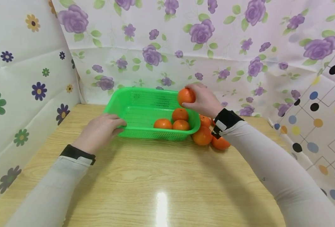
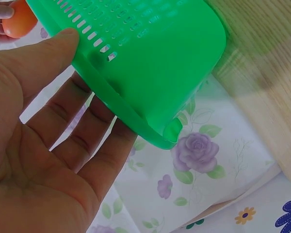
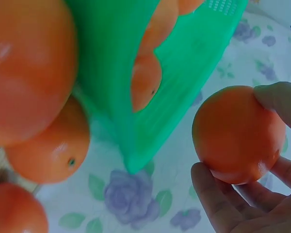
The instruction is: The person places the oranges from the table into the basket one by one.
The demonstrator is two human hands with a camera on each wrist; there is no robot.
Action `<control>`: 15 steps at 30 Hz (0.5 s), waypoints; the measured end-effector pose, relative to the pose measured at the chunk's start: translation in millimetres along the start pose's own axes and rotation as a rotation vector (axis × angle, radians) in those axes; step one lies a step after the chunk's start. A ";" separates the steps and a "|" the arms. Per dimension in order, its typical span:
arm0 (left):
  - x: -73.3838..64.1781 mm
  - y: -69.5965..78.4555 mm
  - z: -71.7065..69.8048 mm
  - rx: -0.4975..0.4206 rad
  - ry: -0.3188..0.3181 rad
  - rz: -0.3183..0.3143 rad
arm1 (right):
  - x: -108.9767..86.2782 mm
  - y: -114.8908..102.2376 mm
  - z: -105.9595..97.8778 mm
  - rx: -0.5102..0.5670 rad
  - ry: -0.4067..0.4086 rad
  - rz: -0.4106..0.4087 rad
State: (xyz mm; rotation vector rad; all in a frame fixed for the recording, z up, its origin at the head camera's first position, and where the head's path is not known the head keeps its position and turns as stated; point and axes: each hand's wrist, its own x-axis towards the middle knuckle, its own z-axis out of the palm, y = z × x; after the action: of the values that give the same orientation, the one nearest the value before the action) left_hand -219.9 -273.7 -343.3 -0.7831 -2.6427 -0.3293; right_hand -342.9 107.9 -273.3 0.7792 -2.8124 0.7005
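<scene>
A green plastic basket with perforated walls stands on the table near the back. My left hand holds its left end; in the left wrist view the thumb lies on the basket rim and the other fingers go behind it. Above the basket's right end, my right hand grips an orange, also seen as the held orange in the right wrist view. Three oranges lie inside the basket, toward its right side.
Several loose oranges cluster on the table against the basket's right end, partly hidden by the right wrist. A flowered sheet hangs close behind the basket. Patterned sheets also stand at both sides of the wooden table.
</scene>
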 end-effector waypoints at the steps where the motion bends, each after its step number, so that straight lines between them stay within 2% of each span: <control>1: 0.2 0.4 0.2 0.000 0.000 0.001 | 1.8 -2.8 2.4 0.001 -0.010 -0.003; 15: -0.4 2.8 -1.3 0.001 0.002 0.004 | 16.8 -26.7 32.5 0.000 -0.124 -0.009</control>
State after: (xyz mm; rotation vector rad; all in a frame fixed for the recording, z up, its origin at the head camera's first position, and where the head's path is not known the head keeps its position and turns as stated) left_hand -217.6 -272.1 -342.0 -0.7871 -2.6387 -0.3277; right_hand -343.8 64.7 -287.1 0.8630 -2.9166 0.6732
